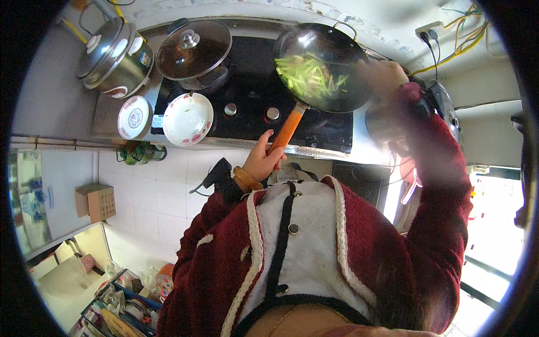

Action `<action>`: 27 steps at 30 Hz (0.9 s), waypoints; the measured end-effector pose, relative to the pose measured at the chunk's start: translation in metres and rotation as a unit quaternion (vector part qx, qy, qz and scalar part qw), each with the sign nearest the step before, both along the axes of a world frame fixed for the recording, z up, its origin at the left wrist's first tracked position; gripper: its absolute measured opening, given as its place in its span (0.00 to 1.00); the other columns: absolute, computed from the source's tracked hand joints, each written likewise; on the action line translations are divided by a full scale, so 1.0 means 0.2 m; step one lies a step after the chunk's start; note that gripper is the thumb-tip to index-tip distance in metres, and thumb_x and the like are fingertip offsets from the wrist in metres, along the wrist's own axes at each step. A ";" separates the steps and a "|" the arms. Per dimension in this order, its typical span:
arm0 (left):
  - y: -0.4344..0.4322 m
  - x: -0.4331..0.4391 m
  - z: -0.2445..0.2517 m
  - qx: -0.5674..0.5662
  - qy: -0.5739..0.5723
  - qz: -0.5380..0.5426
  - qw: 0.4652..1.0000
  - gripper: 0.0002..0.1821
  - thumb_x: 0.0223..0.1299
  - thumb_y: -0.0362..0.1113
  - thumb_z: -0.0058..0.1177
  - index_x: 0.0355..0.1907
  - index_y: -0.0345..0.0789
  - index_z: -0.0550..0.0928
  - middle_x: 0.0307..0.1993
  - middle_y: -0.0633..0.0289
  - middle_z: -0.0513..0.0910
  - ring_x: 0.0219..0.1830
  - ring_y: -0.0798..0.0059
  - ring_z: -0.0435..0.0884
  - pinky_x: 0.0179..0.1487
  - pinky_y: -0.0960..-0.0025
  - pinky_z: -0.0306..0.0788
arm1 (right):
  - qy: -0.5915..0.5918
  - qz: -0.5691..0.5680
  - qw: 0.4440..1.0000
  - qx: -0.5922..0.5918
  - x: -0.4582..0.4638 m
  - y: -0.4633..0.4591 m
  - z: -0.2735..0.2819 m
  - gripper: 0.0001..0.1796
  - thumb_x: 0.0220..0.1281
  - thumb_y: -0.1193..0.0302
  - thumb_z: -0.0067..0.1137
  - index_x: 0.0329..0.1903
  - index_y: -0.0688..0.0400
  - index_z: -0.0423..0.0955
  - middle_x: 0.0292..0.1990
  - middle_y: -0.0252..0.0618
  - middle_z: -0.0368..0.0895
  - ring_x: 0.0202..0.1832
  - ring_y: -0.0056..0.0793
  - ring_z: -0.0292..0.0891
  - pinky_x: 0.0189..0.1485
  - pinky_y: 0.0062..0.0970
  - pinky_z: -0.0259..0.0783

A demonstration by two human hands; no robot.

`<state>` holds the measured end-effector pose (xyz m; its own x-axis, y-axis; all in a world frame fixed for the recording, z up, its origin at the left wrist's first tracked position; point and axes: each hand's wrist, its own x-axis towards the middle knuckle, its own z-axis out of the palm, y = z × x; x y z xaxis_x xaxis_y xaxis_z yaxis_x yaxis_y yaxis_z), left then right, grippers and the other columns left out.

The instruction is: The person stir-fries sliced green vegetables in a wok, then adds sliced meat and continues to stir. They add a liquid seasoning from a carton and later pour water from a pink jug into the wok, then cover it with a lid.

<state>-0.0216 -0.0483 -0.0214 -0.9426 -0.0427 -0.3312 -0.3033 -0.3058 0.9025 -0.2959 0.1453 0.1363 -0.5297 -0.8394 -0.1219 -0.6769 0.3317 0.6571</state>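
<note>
A dark wok (pixel 337 90) stands tilted over the right side of the black glass gas stove (pixel 248 88). Pale green vegetable strips (pixel 309 80) lie in it, mostly towards its left side, with some browner bits among them. My left hand (pixel 263 158) grips the wok's orange-brown wooden handle (pixel 288 128) near its end. Above the wok's right rim, my right hand (pixel 383 78) is closed on a thin-handled cooking utensil (pixel 351 64); motion blurs the hand, and the utensil's working end cannot be made out.
A glass-lidded pan (pixel 193 54) occupies the left burner. Before it are a white bowl (pixel 188 120) and a smaller patterned dish (pixel 134 118). A steel pot (pixel 120 61) stands far left. Right of the stove is a metal pot (pixel 381 122); cords hang from a wall socket (pixel 429 31).
</note>
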 end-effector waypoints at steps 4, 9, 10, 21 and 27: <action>-0.01 0.00 -0.01 -0.005 0.007 -0.016 1.000 0.36 0.63 0.36 0.46 0.67 0.29 0.45 0.31 0.57 0.78 0.22 0.81 0.73 0.27 0.76 0.69 | 0.043 0.047 0.998 0.023 0.16 0.18 0.27 0.11 0.56 0.68 0.52 0.42 0.52 0.70 0.27 0.33 0.76 0.29 0.28 0.78 0.28 0.25 0.74; -0.01 0.00 -0.02 0.016 0.007 -0.022 1.000 0.36 0.64 0.36 0.45 0.67 0.29 0.45 0.32 0.56 0.79 0.23 0.80 0.73 0.27 0.76 0.69 | -0.020 0.046 0.998 0.039 0.33 0.30 0.26 0.10 0.55 0.69 0.52 0.41 0.52 0.70 0.26 0.32 0.76 0.27 0.29 0.78 0.26 0.26 0.73; -0.01 0.00 -0.02 0.019 0.008 -0.022 1.000 0.36 0.64 0.36 0.46 0.67 0.30 0.45 0.32 0.56 0.78 0.23 0.81 0.73 0.27 0.76 0.69 | -0.043 0.043 0.995 0.075 0.33 0.29 0.20 0.10 0.55 0.69 0.52 0.42 0.52 0.70 0.25 0.32 0.76 0.26 0.29 0.78 0.25 0.27 0.73; 0.01 0.00 -0.02 0.015 0.009 -0.011 1.000 0.36 0.63 0.35 0.46 0.67 0.30 0.45 0.31 0.58 0.78 0.22 0.81 0.71 0.26 0.76 0.68 | -0.120 -0.214 0.969 -0.035 0.04 0.34 0.14 0.08 0.53 0.66 0.53 0.28 0.56 0.78 0.29 0.47 0.80 0.33 0.43 0.79 0.35 0.38 0.75; 0.02 0.01 -0.03 0.024 -0.004 0.001 1.000 0.37 0.62 0.34 0.47 0.67 0.32 0.44 0.30 0.57 0.78 0.21 0.81 0.71 0.26 0.75 0.68 | -0.269 -0.415 0.857 -0.145 -0.37 0.63 -0.15 0.23 0.56 0.52 0.55 0.30 0.62 0.80 0.24 0.52 0.79 0.29 0.43 0.79 0.34 0.34 0.72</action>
<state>-0.0198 -0.0447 -0.0280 -0.9401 -0.0278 -0.3396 -0.3093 -0.3490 0.8846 -0.3699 0.2717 0.1066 -0.8913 -0.2375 -0.3863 -0.3084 0.9420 0.1324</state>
